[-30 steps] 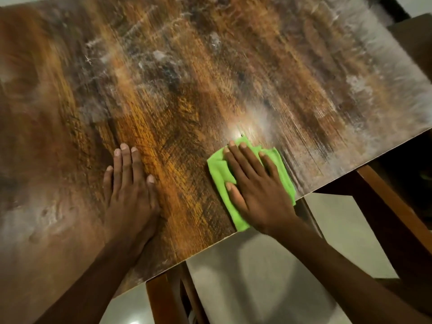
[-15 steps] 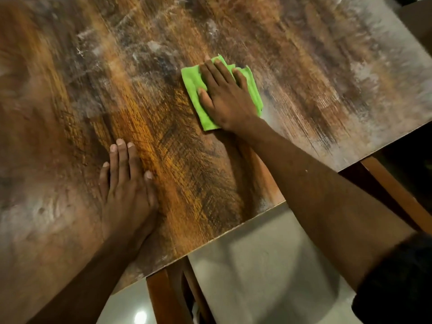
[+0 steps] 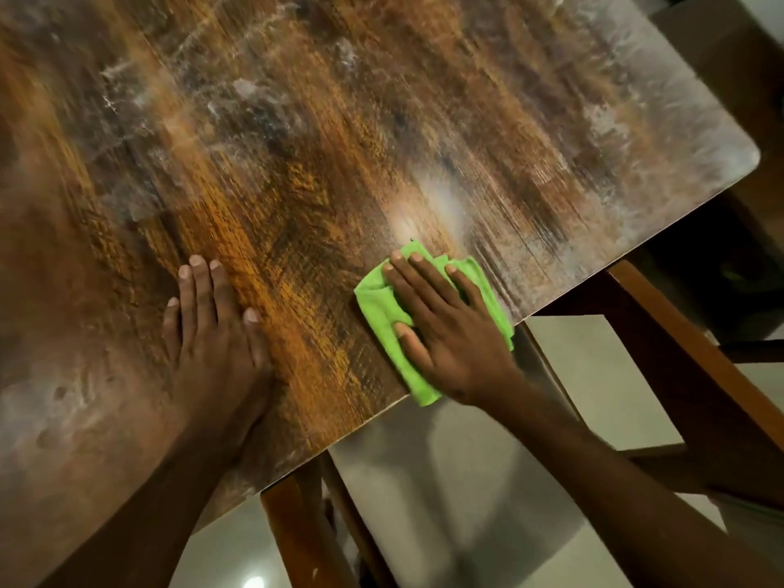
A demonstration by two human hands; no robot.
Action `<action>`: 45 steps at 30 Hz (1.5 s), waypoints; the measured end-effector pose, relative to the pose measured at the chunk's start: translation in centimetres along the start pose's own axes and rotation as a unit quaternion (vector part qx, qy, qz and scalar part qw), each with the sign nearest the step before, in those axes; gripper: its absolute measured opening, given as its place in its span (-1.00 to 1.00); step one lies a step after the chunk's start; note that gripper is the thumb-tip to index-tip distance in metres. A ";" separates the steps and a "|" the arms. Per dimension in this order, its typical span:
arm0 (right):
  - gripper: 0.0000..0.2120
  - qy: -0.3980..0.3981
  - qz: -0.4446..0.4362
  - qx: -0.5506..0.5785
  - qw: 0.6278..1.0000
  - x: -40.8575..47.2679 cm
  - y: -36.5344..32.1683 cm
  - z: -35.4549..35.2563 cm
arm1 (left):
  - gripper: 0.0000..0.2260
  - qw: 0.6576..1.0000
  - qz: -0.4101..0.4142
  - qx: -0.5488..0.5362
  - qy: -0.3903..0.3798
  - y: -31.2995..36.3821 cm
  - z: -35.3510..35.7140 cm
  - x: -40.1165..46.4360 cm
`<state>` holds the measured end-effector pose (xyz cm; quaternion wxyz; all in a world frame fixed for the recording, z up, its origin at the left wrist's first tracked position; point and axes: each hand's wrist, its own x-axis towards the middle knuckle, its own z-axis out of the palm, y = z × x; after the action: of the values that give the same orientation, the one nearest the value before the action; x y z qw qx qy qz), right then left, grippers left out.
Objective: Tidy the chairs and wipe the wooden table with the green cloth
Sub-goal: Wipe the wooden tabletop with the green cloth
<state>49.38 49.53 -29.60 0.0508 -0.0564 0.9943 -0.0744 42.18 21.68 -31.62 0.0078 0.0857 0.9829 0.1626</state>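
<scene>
Head view: the green cloth (image 3: 384, 320) lies flat at the wooden table (image 3: 424, 120)'s near edge, one corner hanging just over it. The right hand (image 3: 445, 328) presses it down, fingers straight and spread (no pinch, no curl). The left hand (image 3: 212, 328) rests palm-flat on bare wood beside it, fingers straight. Broad open tabletop stretches beyond both hands. A brown chair frame (image 3: 679, 354) stands at the right corner, over pale floor (image 3: 424, 502).

Right hand (image 3: 449, 333) is pressed flat on the green cloth (image 3: 384, 309) at the near edge of the wooden bench (image 3: 382, 120), fingers (image 3: 413, 275) straight. Left hand (image 3: 212, 328) is laid flat on bare wood, well apart. Pale floor (image 3: 424, 502) is seen below.
</scene>
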 end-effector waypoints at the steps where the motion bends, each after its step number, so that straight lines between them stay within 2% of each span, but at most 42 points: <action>1: -0.39 0.006 0.004 -0.006 1.000 0.3 1.0 -0.3 | -0.41 1.000 0.003 -0.001 0.003 0.0 0.0 0.1; 7: -0.37 0.024 0.031 -0.017 0.999 8.7 4.2 -1.4 | -0.42 0.999 0.020 0.003 0.026 -0.4 0.6 0.0; 12: -0.35 0.009 0.047 0.009 0.999 17.3 3.2 -2.8 | -0.43 0.998 0.039 0.002 0.040 -1.1 1.3 0.1; 19: -0.41 0.034 0.060 -0.009 0.998 7.0 3.7 -0.8 | -0.43 0.998 0.044 -0.007 0.042 -1.0 1.0 0.1; 23: -0.40 0.014 0.083 0.009 0.996 6.2 3.3 -1.0 | -0.44 0.998 0.050 0.014 0.039 -1.2 1.1 0.3; 26: -0.34 -0.045 0.098 0.014 0.994 6.6 2.6 -3.1 | -0.46 0.999 0.050 0.008 -0.015 -1.4 0.7 0.2; 28: -0.38 -0.083 0.114 0.010 0.990 5.6 -0.3 -5.8 | -0.45 0.994 0.069 0.012 -0.079 -1.7 -1.3 1.0; 31: -0.42 -0.064 0.146 0.080 0.984 -0.3 -7.5 -8.5 | -0.44 0.976 0.029 -0.009 -0.217 -2.0 -6.7 1.4; 34: -0.41 -0.084 0.200 0.135 0.967 -10.9 -14.1 -8.6 | -0.48 0.974 0.095 -0.028 -0.202 -3.2 -11.1 -4.2; 37: -0.41 -0.107 0.280 0.179 0.937 -21.7 -18.8 -9.8 | -0.45 0.958 0.167 -0.022 -0.232 -3.7 -13.9 -12.4; 39: -0.42 -0.080 0.337 0.193 0.918 -26.7 -20.2 -10.7 | -0.51 0.946 0.177 0.021 -0.271 -2.4 -16.1 -16.3; 45: -0.32 0.008 0.447 0.153 0.881 -35.7 -20.4 -14.3 | -0.40 0.914 0.225 0.077 -0.330 1.2 -17.8 -23.8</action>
<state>85.26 35.74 -9.13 0.0783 0.4030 0.8906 -0.1959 65.04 13.04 -14.64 0.2881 0.3539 0.8886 0.0464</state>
